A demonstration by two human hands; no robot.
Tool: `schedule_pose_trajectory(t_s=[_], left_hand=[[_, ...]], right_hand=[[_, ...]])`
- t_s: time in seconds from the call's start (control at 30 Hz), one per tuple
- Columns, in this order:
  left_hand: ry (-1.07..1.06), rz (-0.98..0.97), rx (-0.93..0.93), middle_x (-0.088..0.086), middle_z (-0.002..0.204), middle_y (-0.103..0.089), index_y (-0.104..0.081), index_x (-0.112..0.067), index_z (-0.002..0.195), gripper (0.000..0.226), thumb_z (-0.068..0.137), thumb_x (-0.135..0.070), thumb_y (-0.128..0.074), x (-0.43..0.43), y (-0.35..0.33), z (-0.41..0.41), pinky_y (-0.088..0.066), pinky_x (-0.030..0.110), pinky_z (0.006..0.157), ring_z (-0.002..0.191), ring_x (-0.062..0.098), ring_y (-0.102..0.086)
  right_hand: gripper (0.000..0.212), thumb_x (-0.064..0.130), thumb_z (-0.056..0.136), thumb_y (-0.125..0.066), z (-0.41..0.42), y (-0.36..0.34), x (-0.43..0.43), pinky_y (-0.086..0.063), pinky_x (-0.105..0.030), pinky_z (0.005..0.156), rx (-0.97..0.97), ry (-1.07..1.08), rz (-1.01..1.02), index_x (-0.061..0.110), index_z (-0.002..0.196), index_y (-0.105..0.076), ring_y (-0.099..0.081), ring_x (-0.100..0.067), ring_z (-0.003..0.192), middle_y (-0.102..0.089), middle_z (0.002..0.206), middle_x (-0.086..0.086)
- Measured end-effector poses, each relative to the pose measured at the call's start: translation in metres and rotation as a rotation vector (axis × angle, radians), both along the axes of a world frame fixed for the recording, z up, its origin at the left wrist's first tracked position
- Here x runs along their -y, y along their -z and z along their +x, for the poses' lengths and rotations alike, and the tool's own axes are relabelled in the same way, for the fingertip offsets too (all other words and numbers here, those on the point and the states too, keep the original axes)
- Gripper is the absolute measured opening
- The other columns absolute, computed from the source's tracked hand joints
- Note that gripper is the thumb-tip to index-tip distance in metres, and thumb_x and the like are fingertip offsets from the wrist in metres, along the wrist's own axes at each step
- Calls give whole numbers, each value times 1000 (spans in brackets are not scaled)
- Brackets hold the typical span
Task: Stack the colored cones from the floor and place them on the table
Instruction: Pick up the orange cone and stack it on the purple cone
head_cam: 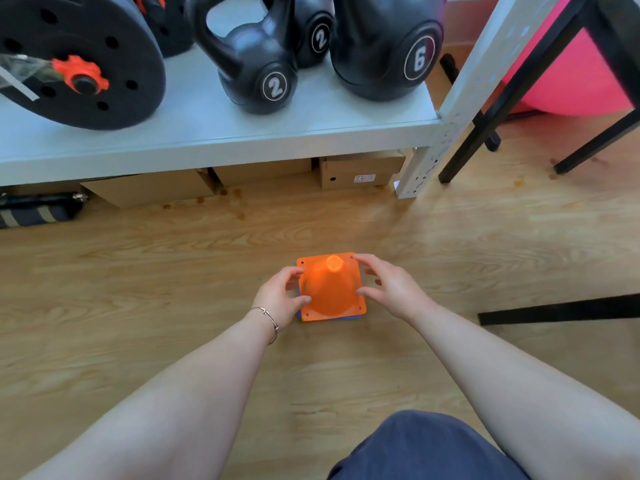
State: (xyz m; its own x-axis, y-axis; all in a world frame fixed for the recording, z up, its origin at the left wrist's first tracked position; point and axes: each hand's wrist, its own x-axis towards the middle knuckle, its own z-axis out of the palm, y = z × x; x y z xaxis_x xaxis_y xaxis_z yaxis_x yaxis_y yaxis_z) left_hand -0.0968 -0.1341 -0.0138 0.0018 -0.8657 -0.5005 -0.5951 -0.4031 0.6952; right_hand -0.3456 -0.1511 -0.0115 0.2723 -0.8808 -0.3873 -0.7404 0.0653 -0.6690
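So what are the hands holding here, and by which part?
The orange cone: the left hand grips the left edge of its square base, the right hand the right edge.

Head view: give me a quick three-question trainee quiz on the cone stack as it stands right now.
1. True or false: the orange cone lies tipped on its side.
2. Which colour shows beneath its base? A green, B blue, C yellow.
3. Which hand wears the bracelet?
Key: 1 false, it stands upright on the wooden floor, between the left hand and the right hand. 2 B, a blue edge. 3 the left.
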Motion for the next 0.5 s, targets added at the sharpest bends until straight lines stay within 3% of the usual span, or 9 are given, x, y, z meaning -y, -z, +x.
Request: schedule_pose_trajectory(t_s=[0.1, 0.17, 0.23, 0.3, 0.4, 0.5], left_hand=[[-105, 58, 33, -1, 125, -62, -59, -21, 122, 42, 82, -16, -71, -1, 4, 7, -44, 27, 95, 111, 17, -60], [-134, 111, 38, 1, 129, -61, -57, -19, 127, 40, 88, -20, -65, 3, 8, 5, -43, 29, 97, 114, 19, -59], [-144, 187, 57, 3, 128, -62, -59, -16, 127, 34, 93, -21, -55, 9, 15, -2, -42, 28, 96, 116, 22, -58], [-165, 262, 47, 6, 109, -66, -65, -13, 116, 28, 96, -17, -45, 11, 23, -10, -42, 26, 82, 99, 26, -60], [-196, 313, 21, 9, 82, -59, -66, -12, 87, 27, 96, -13, -41, 12, 36, -13, -38, 27, 70, 78, 26, -51], [-241, 374, -15, 7, 79, -59, -63, -15, 78, 29, 95, -16, -40, 12, 49, -8, -47, 31, 78, 79, 28, -53]], right_hand=[[53, 23, 86, -73, -9, 6, 4, -48, -32, 96, -110, 149, -43, 14, 134, -53, -62, -22, 111, -62, 129, -7], [45, 28, 87, -72, -9, 21, 9, -48, -30, 91, -147, 305, 82, 9, 125, -60, -64, -24, 105, -67, 116, -7], [40, 31, 87, -72, -2, 35, 12, -54, -37, 90, -63, 493, 294, 5, 117, -64, -69, -27, 94, -70, 100, -8], [37, 26, 88, -71, 7, 46, 11, -58, -48, 87, 86, 645, 457, 0, 114, -63, -69, -28, 78, -68, 83, -11], [39, 28, 89, -69, 17, 56, 10, -58, -48, 88, 155, 698, 507, 1, 116, -62, -70, -27, 80, -71, 91, -15], [46, 31, 91, -66, 22, 61, 11, -58, -45, 87, 190, 731, 518, -1, 124, -58, -70, -26, 82, -72, 100, -16]])
